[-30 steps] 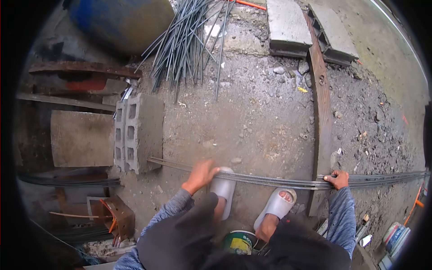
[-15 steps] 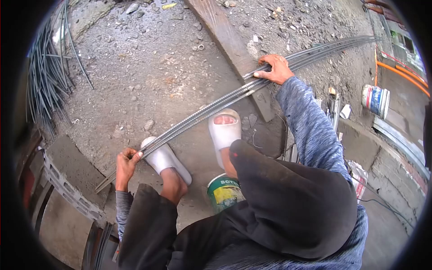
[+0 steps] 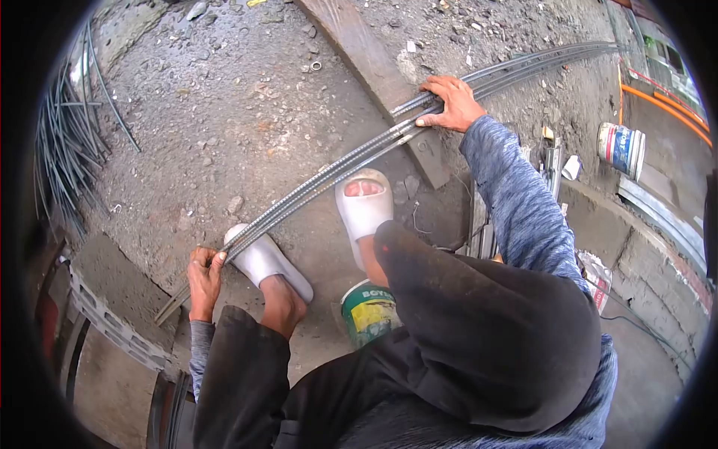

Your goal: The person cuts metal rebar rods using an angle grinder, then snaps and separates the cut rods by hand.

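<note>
Several long steel rebars [image 3: 321,177] run diagonally in front of me, from the lower left to the far upper right. Near their lower left part my left hand [image 3: 204,280] is closed on the bundle, thumb along the bars. My right hand [image 3: 452,103] lies over the rebars farther along, thumb and fingers curled around them. Under that stretch is a wooden plank [image 3: 366,63], which the bars cross. One bar shows a small gap from the others by my right hand. My white slippers [image 3: 363,209] are just below the bundle.
A pile of thin rods [image 3: 67,150] lies at the left. Hollow concrete blocks [image 3: 120,329] sit at lower left. A green paint bucket [image 3: 370,314] stands between my legs. At right are a white paint bucket [image 3: 621,152], orange pipes [image 3: 666,108] and a low concrete wall [image 3: 651,262].
The whole view has shifted slightly, so the ground and rebars appear a little farther up and left. Both hands keep their places on the bars, with the right fingers slightly more spread.
</note>
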Tool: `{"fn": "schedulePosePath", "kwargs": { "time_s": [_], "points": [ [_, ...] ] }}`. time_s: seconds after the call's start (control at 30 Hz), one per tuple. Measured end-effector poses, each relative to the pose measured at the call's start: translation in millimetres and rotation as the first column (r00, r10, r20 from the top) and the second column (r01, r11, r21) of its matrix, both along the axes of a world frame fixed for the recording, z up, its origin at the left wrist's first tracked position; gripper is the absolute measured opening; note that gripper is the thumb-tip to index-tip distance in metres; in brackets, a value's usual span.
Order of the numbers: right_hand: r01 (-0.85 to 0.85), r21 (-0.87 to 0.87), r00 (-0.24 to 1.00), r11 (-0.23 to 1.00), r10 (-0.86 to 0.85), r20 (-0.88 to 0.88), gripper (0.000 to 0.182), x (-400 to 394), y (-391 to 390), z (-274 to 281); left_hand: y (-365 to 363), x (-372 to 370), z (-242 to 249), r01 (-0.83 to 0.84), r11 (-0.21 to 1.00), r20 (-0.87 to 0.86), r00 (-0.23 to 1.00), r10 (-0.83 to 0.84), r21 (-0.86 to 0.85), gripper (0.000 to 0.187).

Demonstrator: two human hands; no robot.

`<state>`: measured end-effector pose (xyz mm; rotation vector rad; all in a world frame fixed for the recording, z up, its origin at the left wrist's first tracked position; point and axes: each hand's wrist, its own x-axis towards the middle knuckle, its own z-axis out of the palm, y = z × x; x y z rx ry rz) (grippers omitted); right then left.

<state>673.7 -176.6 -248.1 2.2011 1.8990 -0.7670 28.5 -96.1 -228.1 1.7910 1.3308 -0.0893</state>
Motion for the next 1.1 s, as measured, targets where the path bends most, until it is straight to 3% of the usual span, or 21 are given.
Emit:
{"fn": "schedulePosePath", "kwargs": {
  "time_s": [0.2,0.53,0.67,0.77,0.87,0.97,1.1],
  "points": [
    [-0.005,-0.007,1.000,1.000,0.005,-0.003,0.085,-1,2,3,4,9,19,-0.030,0.995,-0.019,0.999,0.032,0.100,0.031],
    [0.016,-0.043,1.000,0.999,-0.016,-0.016,0.086,2,5,5,5,-2,35,0.275,0.933,-0.125,0.960,-0.252,0.231,0.030],
    [0.020,0.084,0.998,0.996,-0.015,-0.058,0.080,2,-3,9,4,-4,49,0.267,0.954,-0.154,0.957,-0.246,0.138,0.030],
    [-0.007,0.206,0.989,0.979,0.037,-0.142,0.061,5,-6,19,11,-4,62,0.287,0.955,-0.152,0.950,-0.273,0.079,0.033],
    [0.045,0.082,0.993,0.996,-0.036,-0.111,0.051,2,-11,34,20,-4,80,0.272,0.958,-0.167,0.944,-0.285,-0.094,0.036],
    [0.121,0.146,0.971,0.982,-0.087,-0.222,0.049,4,-13,40,26,-1,91,0.214,0.966,-0.143,0.962,-0.234,-0.143,0.039],
    [0.084,0.179,0.970,0.980,-0.039,-0.241,0.050,5,-5,43,20,-4,91,0.212,0.976,-0.073,0.975,-0.208,0.049,0.033]
  ]
}}
